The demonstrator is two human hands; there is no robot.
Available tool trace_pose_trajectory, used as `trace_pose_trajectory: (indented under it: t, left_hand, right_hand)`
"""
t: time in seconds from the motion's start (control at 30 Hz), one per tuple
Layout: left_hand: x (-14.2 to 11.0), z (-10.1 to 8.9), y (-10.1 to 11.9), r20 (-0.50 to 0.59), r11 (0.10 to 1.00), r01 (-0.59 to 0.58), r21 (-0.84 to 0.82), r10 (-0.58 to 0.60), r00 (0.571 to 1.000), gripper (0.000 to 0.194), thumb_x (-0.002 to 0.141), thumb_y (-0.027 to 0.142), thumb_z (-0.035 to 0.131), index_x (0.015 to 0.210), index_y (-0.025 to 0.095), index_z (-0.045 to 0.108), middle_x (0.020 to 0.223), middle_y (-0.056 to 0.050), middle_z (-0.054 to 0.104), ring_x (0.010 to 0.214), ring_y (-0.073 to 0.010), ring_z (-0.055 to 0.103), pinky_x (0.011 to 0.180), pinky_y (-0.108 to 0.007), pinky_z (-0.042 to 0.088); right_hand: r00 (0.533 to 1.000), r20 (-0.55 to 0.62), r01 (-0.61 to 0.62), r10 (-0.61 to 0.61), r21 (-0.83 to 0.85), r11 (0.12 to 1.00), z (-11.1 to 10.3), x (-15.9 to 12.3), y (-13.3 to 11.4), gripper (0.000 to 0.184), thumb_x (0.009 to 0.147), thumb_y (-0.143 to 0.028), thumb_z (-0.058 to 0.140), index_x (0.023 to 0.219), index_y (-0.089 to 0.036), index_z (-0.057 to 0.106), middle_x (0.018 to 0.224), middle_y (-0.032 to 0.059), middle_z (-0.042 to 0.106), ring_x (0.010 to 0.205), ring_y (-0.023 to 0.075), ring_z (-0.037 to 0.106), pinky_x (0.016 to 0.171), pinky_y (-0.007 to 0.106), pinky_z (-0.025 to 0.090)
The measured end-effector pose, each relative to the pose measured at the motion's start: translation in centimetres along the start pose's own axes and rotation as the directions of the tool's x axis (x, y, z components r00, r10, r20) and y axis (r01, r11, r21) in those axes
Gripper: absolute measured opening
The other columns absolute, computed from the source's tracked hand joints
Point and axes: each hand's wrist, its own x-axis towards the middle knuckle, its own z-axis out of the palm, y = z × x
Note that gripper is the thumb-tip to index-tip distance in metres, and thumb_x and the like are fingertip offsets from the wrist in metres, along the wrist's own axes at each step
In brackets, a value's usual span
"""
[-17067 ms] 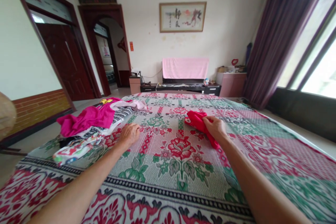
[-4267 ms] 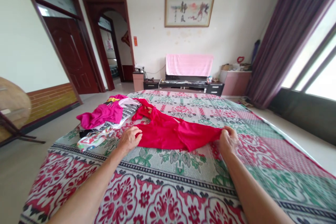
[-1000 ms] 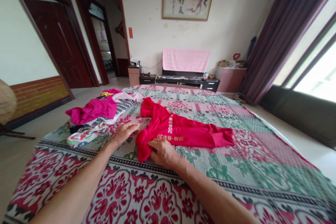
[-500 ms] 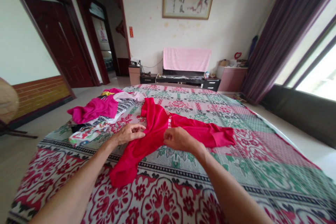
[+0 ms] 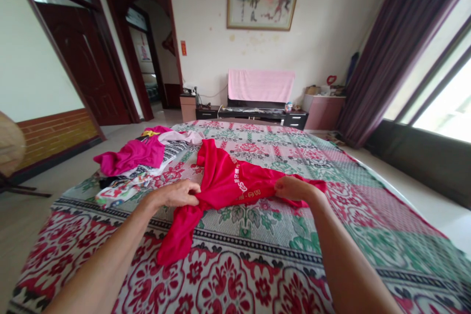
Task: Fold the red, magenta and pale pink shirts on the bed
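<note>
Right hand [image 5: 294, 190] has shifted rightward along the red shirt [image 5: 219, 184].
It lies on the patterned cloth [image 5: 228, 274] right of piled clothes [image 5: 138, 157], pinched by that hand and the left hand [image 5: 179, 193].

Lit from the window [image 5: 445, 117], right of the black cabinet [image 5: 296, 120].
Has, above this cabinet, framed picture [image 5: 263, 5] on whitish wall [image 5: 196, 10].

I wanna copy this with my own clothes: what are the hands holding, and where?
The red shirt. The left hand pinches it where the near sleeve starts; the right hand grips its near side, farther along the body.
</note>
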Motion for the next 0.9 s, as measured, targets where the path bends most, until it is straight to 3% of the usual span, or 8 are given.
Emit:
trace_pose_trajectory:
  t: [0.13, 0.33, 0.4, 0.47, 0.57, 0.67, 0.8, 0.9]
  left_hand:
    - [-1.1, -1.4, 0.7, 0.125, 0.961, 0.058, -0.272, -0.025, 0.992, 0.015, 0.065, 0.030, 0.063, 0.073, 0.018, 0.067, 0.068, 0.001, 0.065, 0.060, -0.0142, 0.055, 0.054, -0.022, 0.037]
    - [-1.0, -0.4, 1.2, 0.349, 0.907, 0.162, -0.388, -0.018, 0.937, 0.025, 0.063, 0.037, 0.072, 0.077, 0.015, 0.070, 0.067, -0.003, 0.069, 0.056, -0.0150, 0.059, 0.050, -0.022, 0.042]
    - [-0.3, -0.3, 0.6, 0.229, 0.847, 0.180, -0.500, -0.071, 0.971, 0.030, 0.064, 0.038, 0.073, 0.083, 0.015, 0.070, 0.076, -0.005, 0.072, 0.061, -0.0167, 0.063, 0.054, -0.023, 0.046]
    - [0.7, -0.3, -0.5, -0.012, 0.741, 0.115, -0.661, -0.164, 0.986, 0.034, 0.065, 0.037, 0.073, 0.092, 0.016, 0.069, 0.085, -0.006, 0.074, 0.069, -0.0178, 0.067, 0.061, -0.025, 0.051]
    - [2.0, -0.1, -3.0, -0.352, 0.623, -0.027, -0.782, -0.405, 0.844, 0.035, 0.068, 0.034, 0.068, 0.099, 0.017, 0.066, 0.092, -0.007, 0.074, 0.077, -0.0186, 0.069, 0.066, -0.027, 0.053]
    - [2.8, 0.1, -5.7, -0.483, 0.705, 0.027, -0.708, -0.513, 0.710, 0.040, 0.070, 0.036, 0.066, 0.104, 0.015, 0.065, 0.101, -0.010, 0.073, 0.087, -0.0216, 0.069, 0.068, -0.029, 0.054]
    - [3.0, 0.0, -6.7, -0.690, 0.925, 0.055, -0.375, -0.318, 0.650, 0.047, 0.070, 0.048, 0.065, 0.106, 0.017, 0.066, 0.108, -0.010, 0.070, 0.100, -0.0237, 0.066, 0.082, -0.032, 0.053]
    - [3.0, 0.3, -5.8, -0.681, 0.998, 0.037, -0.050, -0.061, 0.730, 0.051, 0.071, 0.056, 0.063, 0.103, 0.018, 0.069, 0.115, -0.011, 0.067, 0.110, -0.0262, 0.061, 0.096, -0.035, 0.048]
  right_hand:
    - [0.995, 0.069, -0.079, 0.077, 0.032, 0.996, -2.0, -0.5, 1.5, 0.016, 0.074, -0.035, 0.062, 0.071, -0.019, 0.068, 0.057, -0.0003, 0.058, 0.060, 0.0135, 0.052, 0.054, 0.024, 0.037]
    - [0.897, 0.423, -0.197, 0.128, 0.125, 0.972, -5.3, -0.6, 4.7, 0.016, 0.069, -0.029, 0.057, 0.067, -0.019, 0.070, 0.056, -0.0010, 0.062, 0.050, 0.0111, 0.049, 0.049, 0.023, 0.035]
    - [0.928, 0.356, -0.181, 0.108, 0.176, 0.968, -4.8, -0.1, 4.7, 0.017, 0.069, -0.029, 0.057, 0.068, -0.019, 0.070, 0.057, -0.0006, 0.063, 0.051, 0.0117, 0.051, 0.049, 0.023, 0.037]
    - [0.980, 0.143, -0.170, 0.139, 0.243, 0.955, -3.4, 0.5, 4.1, 0.023, 0.072, -0.032, 0.054, 0.078, -0.018, 0.072, 0.062, 0.0007, 0.066, 0.054, 0.0133, 0.054, 0.050, 0.023, 0.039]
    - [0.945, -0.205, -0.197, 0.253, 0.261, 0.945, -0.8, 1.5, 2.9, 0.029, 0.077, -0.033, 0.052, 0.090, -0.017, 0.072, 0.075, 0.0050, 0.071, 0.066, 0.0173, 0.062, 0.059, 0.025, 0.044]
    - [0.921, -0.293, -0.209, 0.257, 0.185, 0.960, 0.8, 2.0, 2.2, 0.025, 0.077, -0.029, 0.053, 0.092, -0.019, 0.071, 0.088, 0.0066, 0.073, 0.079, 0.0198, 0.066, 0.073, 0.029, 0.047]
    - [0.941, -0.297, -0.138, 0.160, 0.095, 0.986, 1.5, 2.0, 2.2, 0.024, 0.079, -0.024, 0.051, 0.092, -0.019, 0.071, 0.095, 0.0079, 0.072, 0.084, 0.0197, 0.066, 0.081, 0.031, 0.047]
    - [0.973, -0.230, -0.036, 0.037, 0.010, 0.999, 2.1, 1.8, 2.2, 0.021, 0.079, -0.021, 0.053, 0.089, -0.020, 0.071, 0.098, 0.0072, 0.070, 0.088, 0.0191, 0.064, 0.084, 0.031, 0.045]
